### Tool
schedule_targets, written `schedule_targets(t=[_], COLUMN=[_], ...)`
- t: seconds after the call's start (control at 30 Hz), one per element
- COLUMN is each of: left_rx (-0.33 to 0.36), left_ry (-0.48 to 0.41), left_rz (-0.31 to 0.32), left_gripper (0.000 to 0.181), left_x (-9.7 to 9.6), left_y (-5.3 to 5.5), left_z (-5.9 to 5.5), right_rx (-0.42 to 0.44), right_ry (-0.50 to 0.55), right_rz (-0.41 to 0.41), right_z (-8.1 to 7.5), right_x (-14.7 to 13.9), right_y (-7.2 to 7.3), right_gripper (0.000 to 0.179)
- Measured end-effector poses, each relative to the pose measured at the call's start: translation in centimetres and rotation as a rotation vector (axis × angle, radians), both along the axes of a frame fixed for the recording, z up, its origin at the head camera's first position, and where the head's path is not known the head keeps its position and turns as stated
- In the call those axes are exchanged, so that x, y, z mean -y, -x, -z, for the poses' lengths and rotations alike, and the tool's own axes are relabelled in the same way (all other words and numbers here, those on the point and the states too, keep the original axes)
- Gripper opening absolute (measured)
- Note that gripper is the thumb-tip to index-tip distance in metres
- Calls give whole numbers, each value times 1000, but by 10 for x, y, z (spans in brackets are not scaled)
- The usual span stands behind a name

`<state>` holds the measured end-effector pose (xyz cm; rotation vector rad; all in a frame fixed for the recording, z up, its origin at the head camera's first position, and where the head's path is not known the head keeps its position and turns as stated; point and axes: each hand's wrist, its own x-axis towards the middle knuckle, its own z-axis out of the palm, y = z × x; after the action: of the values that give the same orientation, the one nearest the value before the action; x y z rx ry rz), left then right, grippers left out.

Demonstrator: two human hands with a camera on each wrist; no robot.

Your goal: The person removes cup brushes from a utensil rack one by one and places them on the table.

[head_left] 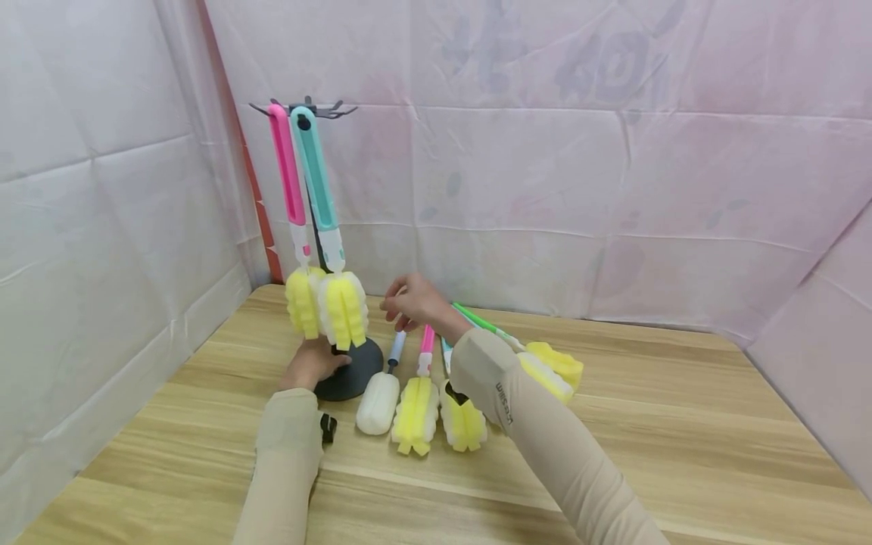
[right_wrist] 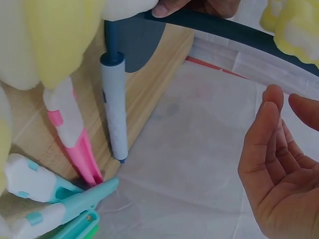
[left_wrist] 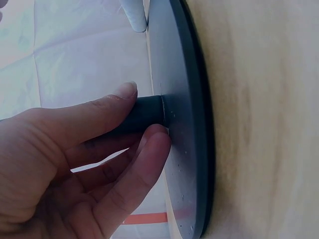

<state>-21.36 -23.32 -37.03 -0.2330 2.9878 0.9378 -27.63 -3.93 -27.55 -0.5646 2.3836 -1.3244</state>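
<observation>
My left hand [head_left: 309,365] holds the black stand low down; in the left wrist view its thumb and fingers close around the pole [left_wrist: 144,112] just above the round base [left_wrist: 182,149]. A pink-handled sponge brush [head_left: 289,166] and a teal-handled sponge brush [head_left: 316,174] hang from the hooks at the top of the stand. My right hand [head_left: 417,301] is in the air right of the hanging brushes, fingers loosely bent and nothing between them. Below it lies a white sponge brush [head_left: 378,405] with a pale blue-grey handle [right_wrist: 114,107].
Right of the white brush, several brushes lie on the wooden table [head_left: 681,424]: one pink-handled with a yellow-white sponge [head_left: 415,412], another yellow sponge [head_left: 465,425] partly behind my right sleeve, and a green handle [head_left: 477,316]. Pale cloth [head_left: 518,174] hangs behind the table.
</observation>
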Motion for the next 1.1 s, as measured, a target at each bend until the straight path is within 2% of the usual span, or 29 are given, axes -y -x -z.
schedule_targets(t=[0.43, 0.67, 1.1], left_rx=[-21, -21, -11], left_ry=[-8, 4, -4], left_rz=[6, 8, -8], left_gripper=[57, 57, 57], left_x=[0, 0, 1], left_y=[-2, -3, -4], left_z=[-1, 1, 0], right_rx=[-104, -153, -397], right_ry=[155, 254, 519], right_rz=[7, 9, -65], right_z=[-18, -20, -25], right_x=[6, 8, 15], right_y=[-6, -10, -17], right_gripper=[9, 6, 10])
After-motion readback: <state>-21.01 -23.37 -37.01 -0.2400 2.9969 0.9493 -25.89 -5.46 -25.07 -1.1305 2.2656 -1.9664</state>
